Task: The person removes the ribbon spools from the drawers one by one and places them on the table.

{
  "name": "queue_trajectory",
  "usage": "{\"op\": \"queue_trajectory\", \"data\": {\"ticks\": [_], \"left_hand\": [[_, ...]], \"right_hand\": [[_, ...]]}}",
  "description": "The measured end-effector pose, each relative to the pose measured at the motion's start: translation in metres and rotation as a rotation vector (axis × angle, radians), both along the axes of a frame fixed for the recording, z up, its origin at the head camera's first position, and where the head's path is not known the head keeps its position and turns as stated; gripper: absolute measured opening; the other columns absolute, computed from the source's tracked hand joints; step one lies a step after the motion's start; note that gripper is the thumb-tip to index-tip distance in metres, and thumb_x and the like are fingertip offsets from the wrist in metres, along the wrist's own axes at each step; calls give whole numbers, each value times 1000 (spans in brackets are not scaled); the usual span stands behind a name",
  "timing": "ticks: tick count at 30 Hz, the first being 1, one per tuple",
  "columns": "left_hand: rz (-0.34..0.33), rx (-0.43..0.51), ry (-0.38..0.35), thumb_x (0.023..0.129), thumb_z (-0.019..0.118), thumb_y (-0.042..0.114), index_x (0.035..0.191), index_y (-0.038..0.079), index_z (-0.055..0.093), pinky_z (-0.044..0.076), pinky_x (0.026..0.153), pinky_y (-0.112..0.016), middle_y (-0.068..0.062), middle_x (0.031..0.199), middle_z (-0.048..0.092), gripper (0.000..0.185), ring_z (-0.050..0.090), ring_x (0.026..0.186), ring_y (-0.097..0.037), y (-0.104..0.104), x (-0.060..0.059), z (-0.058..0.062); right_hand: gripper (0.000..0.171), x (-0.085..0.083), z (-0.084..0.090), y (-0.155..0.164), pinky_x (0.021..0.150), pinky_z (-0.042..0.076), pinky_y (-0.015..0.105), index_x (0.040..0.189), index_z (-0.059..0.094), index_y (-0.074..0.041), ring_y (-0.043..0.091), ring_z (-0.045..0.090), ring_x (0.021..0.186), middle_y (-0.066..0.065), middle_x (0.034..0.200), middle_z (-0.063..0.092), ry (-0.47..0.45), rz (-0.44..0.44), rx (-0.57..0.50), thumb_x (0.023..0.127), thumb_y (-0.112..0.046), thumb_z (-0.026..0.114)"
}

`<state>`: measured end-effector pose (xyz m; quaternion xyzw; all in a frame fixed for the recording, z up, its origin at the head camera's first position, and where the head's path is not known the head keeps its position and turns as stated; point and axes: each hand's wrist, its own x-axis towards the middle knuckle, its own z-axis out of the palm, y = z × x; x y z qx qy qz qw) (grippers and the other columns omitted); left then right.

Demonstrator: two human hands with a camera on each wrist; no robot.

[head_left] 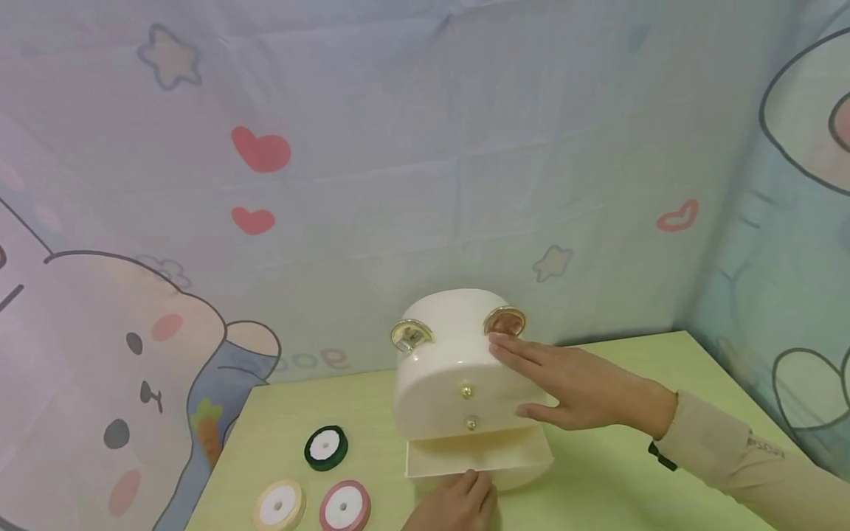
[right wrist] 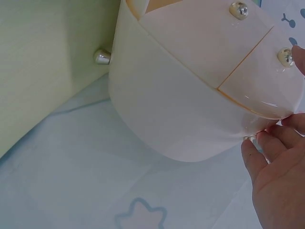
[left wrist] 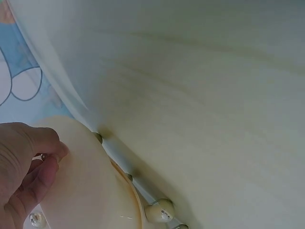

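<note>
A cream rounded drawer box [head_left: 446, 361] with two gold ring handles stands on the pale green table [head_left: 598, 487]. Its bottom drawer [head_left: 474, 451] is pulled out toward me. My left hand [head_left: 463, 493] is at the drawer's front edge; in the left wrist view the thumb and a finger of the left hand [left wrist: 28, 167] pinch the drawer's small knob [left wrist: 43, 156]. My right hand [head_left: 538, 365] lies flat with straight fingers against the box's upper right side. The right wrist view shows the box [right wrist: 181, 109] close up, with the right hand [right wrist: 276, 181] touching its edge.
Three ribbon spools lie at the table's front left: dark green [head_left: 326, 447], cream [head_left: 280, 505] and pink [head_left: 344, 507]. A cartoon-printed cloth [head_left: 332, 184] hangs behind and to the right. The table's left edge runs close to the spools.
</note>
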<state>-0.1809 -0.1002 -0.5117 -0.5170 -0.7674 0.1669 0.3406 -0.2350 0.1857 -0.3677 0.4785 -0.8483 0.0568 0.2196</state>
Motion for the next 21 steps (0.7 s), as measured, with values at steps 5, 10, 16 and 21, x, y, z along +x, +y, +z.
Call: {"op": "queue_trajectory", "data": {"ticks": [5,10,16,21], "left_hand": [[-1,13,75,103,51,23,100,14,74,52,77,-16,5,95,61,25,56,84,-6,2,-8,0],[3,49,128,107,18,0,98,15,74,52,73,-15,5,94,60,59,57,84,-6,3,-17,1],[26,49,119,109,12,-2,97,17,72,52,72,-16,6,96,60,65,58,86,-6,4,-23,2],[51,-5,96,105,43,3,102,17,73,53,77,-15,7,101,63,33,60,89,-5,2,-25,5]], "right_hand": [[82,0,0,0,99,58,36,164,33,-5,27,53,146,13,169,40,-2,-4,8,101,-45,67],[82,-1,-1,1,95,58,34,164,32,-5,27,54,146,13,169,40,-2,-3,9,101,-45,66],[82,-2,-1,1,95,58,34,164,33,-5,27,54,146,13,169,39,-7,-5,8,101,-46,66],[83,-2,-2,1,97,58,34,163,33,-5,26,53,147,13,169,40,-7,-2,6,100,-46,68]]}}
